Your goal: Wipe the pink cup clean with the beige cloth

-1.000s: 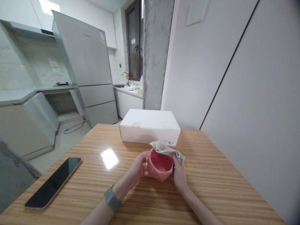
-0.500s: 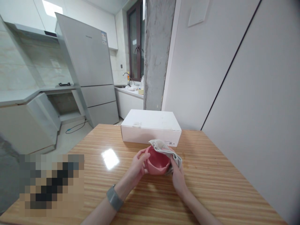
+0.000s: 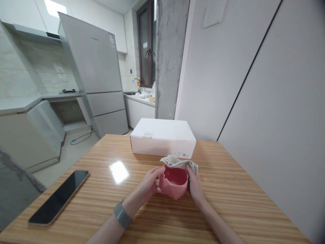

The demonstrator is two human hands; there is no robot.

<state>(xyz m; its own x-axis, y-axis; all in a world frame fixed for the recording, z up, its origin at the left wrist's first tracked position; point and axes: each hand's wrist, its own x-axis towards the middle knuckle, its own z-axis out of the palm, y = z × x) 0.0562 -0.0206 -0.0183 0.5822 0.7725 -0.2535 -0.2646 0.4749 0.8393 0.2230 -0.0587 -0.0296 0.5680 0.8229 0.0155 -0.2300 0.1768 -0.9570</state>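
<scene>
A pink faceted mug [image 3: 174, 185] with a red-toned inside sits low over the wooden table, its opening turned up and toward me. My left hand [image 3: 146, 184] wraps its left side, where the handle is mostly hidden by my fingers. My right hand [image 3: 195, 184] presses a grey cloth [image 3: 179, 162] against the mug's right side and far rim. The cloth drapes over the rim. I cannot tell whether the mug's base touches the table.
A white cardboard box [image 3: 163, 138] lies just beyond the mug. A black smartphone [image 3: 59, 197] lies to the left on the striped wooden table [image 3: 228, 196]. Behind stand a grey refrigerator [image 3: 92, 73], a concrete pillar [image 3: 169, 61] and a counter with a faucet [image 3: 137, 84].
The mug has turned so its opening faces me more, and its left side shows again. The cloth has shifted along the far rim, and my hands have turned with the mug.
</scene>
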